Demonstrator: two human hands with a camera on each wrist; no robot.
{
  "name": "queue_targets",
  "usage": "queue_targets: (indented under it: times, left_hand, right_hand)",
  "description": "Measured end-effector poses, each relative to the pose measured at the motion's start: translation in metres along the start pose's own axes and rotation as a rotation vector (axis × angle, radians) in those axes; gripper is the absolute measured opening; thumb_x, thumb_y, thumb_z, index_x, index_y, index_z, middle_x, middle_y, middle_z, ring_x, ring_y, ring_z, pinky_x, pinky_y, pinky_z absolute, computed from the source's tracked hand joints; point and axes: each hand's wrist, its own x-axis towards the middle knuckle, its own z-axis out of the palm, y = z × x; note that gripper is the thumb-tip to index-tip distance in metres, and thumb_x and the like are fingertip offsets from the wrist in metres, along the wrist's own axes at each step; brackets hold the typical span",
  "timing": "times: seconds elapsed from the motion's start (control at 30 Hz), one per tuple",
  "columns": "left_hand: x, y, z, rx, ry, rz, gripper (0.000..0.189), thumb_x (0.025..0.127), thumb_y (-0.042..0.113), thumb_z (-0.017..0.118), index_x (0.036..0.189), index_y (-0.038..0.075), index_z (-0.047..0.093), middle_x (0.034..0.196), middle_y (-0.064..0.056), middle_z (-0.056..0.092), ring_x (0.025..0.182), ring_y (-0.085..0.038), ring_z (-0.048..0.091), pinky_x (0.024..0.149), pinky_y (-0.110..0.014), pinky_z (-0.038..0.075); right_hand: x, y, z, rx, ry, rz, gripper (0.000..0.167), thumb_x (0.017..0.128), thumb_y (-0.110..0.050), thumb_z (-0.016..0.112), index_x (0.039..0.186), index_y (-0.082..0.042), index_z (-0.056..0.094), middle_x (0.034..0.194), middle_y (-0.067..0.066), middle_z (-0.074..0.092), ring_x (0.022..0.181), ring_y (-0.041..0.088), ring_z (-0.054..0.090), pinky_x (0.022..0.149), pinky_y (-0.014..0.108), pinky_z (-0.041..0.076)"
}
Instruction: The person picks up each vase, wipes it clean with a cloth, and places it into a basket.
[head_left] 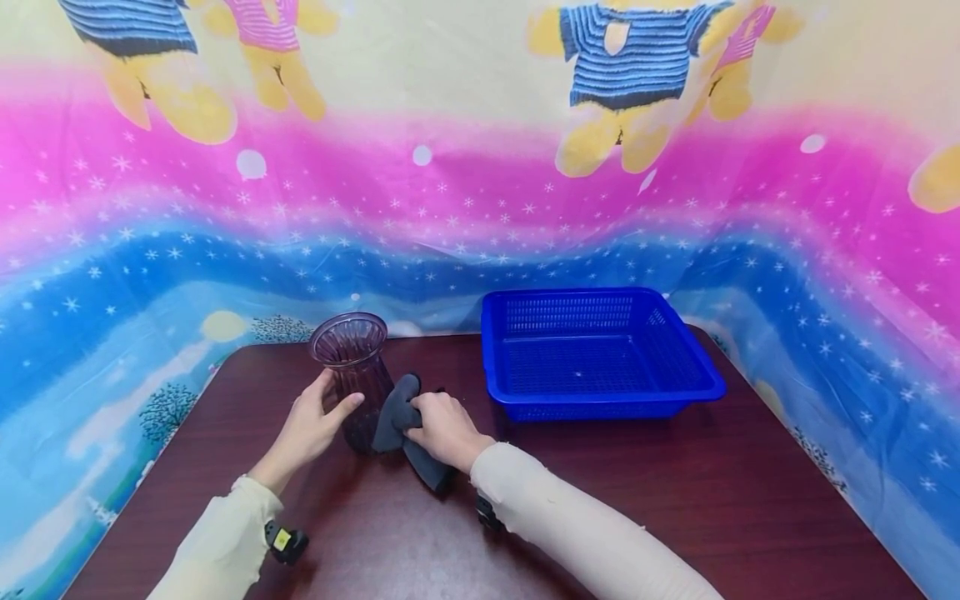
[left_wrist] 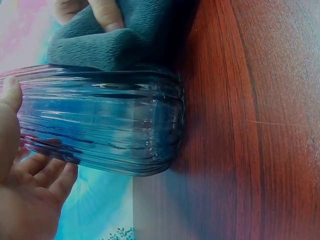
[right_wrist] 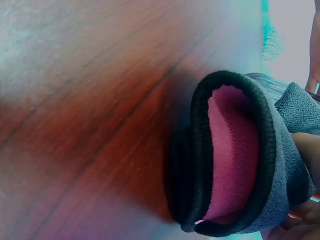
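Observation:
A ribbed, purple-tinted glass vase [head_left: 362, 392] with a flared rim stands on the table, tilted slightly in the head view. My left hand [head_left: 309, 423] grips it below the neck, thumb on the near side and fingers behind. In the left wrist view its base [left_wrist: 165, 125] shows at the tabletop. My right hand [head_left: 448, 429] pinches a bunched dark grey cloth [head_left: 397, 425] against the vase's right side. The right wrist view shows a fold of this cloth with a black edge [right_wrist: 267, 150] and a pink inside [right_wrist: 232, 155].
A blue plastic basket [head_left: 600, 400] with perforated walls stands at the back right of the dark red-brown wooden table [head_left: 600, 500]. A printed fabric backdrop [head_left: 450, 200] hangs behind the table and along its sides.

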Motion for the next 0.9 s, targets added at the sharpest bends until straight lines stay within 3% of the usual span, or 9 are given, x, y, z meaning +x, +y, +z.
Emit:
queue_targets:
  times: [0.23, 0.57, 0.9]
  left_hand:
    - [0.0, 0.001, -0.001, -0.009, -0.001, -0.003, 0.076, 0.102, 0.027, 0.061, 0.154, -0.014, 0.023, 0.148, -0.041, 0.04, 0.132, -0.051, 0.051, 0.109, -0.058, 0.045]
    - [-0.001, 0.0, -0.001, -0.009, -0.007, -0.012, 0.077, 0.103, 0.027, 0.06, 0.154, -0.014, 0.021, 0.15, -0.041, 0.038, 0.133, -0.052, 0.05, 0.11, -0.059, 0.045]
    - [0.0, 0.0, 0.0, -0.018, -0.01, 0.002, 0.075, 0.102, 0.03, 0.061, 0.155, -0.01, 0.025, 0.149, -0.039, 0.042, 0.132, -0.051, 0.052, 0.109, -0.059, 0.046]
  right_hand:
    - [-0.001, 0.005, 0.008, -0.004, -0.038, 0.009, 0.025, 0.088, -0.022, 0.079, 0.11, -0.011, 0.074, 0.101, 0.004, 0.077, 0.079, 0.012, 0.067, 0.069, 0.026, 0.056]
    - [-0.001, 0.01, 0.015, -0.018, -0.065, 0.041, 0.038, 0.088, -0.021, 0.079, 0.123, -0.008, 0.073, 0.117, 0.008, 0.076, 0.101, 0.021, 0.073, 0.085, 0.034, 0.061]
    - [-0.001, 0.014, 0.018, -0.001, -0.063, 0.061, 0.033, 0.088, -0.023, 0.08, 0.117, -0.011, 0.074, 0.112, 0.006, 0.077, 0.096, 0.018, 0.072, 0.082, 0.032, 0.06]
